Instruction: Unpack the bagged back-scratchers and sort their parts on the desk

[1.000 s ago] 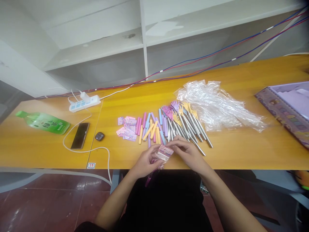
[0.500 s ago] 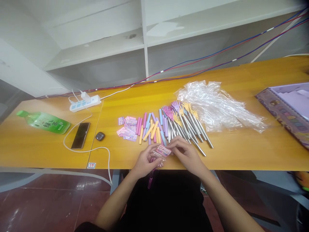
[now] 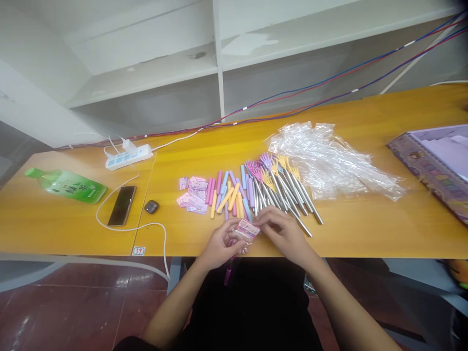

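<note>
My left hand is closed around a bagged back scratcher, whose magenta handle hangs below the table edge. A pink printed card shows at the upper end of its clear bag. With its fingertips pinched, my right hand touches the card's right corner; the exact grip is partly hidden. Just beyond my hands lie loose back scratchers with metal rods and coloured hand-shaped heads. Left of them are handle tubes in pink, yellow, blue and purple, beside a pile of printed cards.
Clear plastic bags are heaped at the back right, near a purple printed box. On the left are a green bottle, a phone, a small black case and a power strip with a white cable.
Both hands stay almost in place. The printed card has tilted slightly between them, and the right fingertips have shifted a little at its corner.
</note>
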`<state>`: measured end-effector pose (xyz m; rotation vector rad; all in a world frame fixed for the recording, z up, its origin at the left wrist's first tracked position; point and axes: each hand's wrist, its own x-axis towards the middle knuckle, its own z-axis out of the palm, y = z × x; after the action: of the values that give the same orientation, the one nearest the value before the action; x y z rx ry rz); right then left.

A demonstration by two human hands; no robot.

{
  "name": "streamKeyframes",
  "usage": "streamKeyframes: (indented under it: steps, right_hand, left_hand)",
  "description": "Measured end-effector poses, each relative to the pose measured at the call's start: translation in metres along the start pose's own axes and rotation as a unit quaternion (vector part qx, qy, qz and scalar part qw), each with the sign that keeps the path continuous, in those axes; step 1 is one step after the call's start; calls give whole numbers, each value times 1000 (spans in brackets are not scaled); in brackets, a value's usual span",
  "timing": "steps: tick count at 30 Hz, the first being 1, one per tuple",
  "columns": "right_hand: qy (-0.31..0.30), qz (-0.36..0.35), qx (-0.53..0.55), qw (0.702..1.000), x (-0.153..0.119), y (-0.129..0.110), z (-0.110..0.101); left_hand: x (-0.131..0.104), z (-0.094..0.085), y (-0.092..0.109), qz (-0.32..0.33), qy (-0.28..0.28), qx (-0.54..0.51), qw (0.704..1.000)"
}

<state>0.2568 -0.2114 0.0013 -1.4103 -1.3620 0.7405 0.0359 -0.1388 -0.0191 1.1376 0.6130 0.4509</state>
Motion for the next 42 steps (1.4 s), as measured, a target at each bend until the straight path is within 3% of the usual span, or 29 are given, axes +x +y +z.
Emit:
streamKeyframes:
  steps: [5,11,16,25,33,42]
  right_hand:
    - [-14,24,7,1000,0,-7,-2]
    - [-25,25,3,999,-4,-10,0]
    - [0,19,-11,1000,-5,0,7]
    - [33,51,76,995,-2,1,14]
    - [-23,-19,25,999,-3,4,-3]
    - [-25,-87,-9,996,-4,8,-5]
  left_hand:
    - [2,-2,-4,20,-15,-10,1000]
    - [3,-3,-6,27,13,-23,999]
    - [3,-2,-5,17,25,-14,999]
    - [2,-2,-3,23,3,-21,1000]
    - [2,-3,-1,43,-14,-28,999]
    - [0,-3,2,37,-16,-13,999]
